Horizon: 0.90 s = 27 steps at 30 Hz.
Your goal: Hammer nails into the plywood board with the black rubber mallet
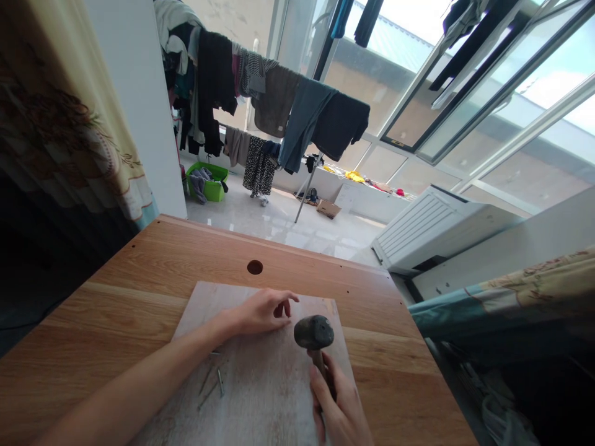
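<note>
A pale, worn board (260, 384) lies flat on the wooden table. My left hand (267, 311) is over the upper part of the board, fingers curled with thumb and fingertips near each other; whatever they may hold is too small to make out. My right hand (337, 396) is wrapped round the handle of a mallet with a dark head (313, 332), which is raised over the board's right side, just right of my left fingertips. Several nails (220, 382) lie loose on the board, below my left forearm.
The wooden table (385, 371) has a round hole (255, 267) beyond the board. Past its far edge are a drying rack with clothes (279, 99), a green basket (214, 186) and a white ribbed unit (423, 223). Curtains (93, 124) hang at both sides.
</note>
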Available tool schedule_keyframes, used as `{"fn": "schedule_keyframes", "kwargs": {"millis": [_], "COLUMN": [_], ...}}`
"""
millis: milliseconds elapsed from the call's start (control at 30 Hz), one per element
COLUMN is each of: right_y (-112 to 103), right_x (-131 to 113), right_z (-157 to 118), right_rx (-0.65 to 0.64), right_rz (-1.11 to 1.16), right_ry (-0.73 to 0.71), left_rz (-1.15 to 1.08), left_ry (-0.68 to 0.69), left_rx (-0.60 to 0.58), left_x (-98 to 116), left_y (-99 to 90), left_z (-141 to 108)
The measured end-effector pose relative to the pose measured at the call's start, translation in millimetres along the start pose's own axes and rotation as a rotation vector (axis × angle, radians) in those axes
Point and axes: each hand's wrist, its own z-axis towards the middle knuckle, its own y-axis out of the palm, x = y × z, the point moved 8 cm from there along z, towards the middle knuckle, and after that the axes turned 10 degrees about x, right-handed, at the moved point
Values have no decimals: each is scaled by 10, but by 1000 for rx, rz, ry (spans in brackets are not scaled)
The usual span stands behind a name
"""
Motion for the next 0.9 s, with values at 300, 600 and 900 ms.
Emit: {"fn": "schedule_keyframes", "kwargs": {"millis": [300, 600, 900], "right_y": [-50, -84, -76], "right_x": [516, 504, 580], "right_z": [-140, -116, -113], "right_rx": [107, 83, 101], "right_rz": [-96, -85, -34], "right_ry": [61, 54, 72], "left_rz": [150, 600, 697], "left_ry": [-71, -233, -211], "left_rx": [-197, -292, -371], "left_x": [236, 405, 285], "left_y": [-279, -900, -696], "left_z": [-65, -671, -881]}}
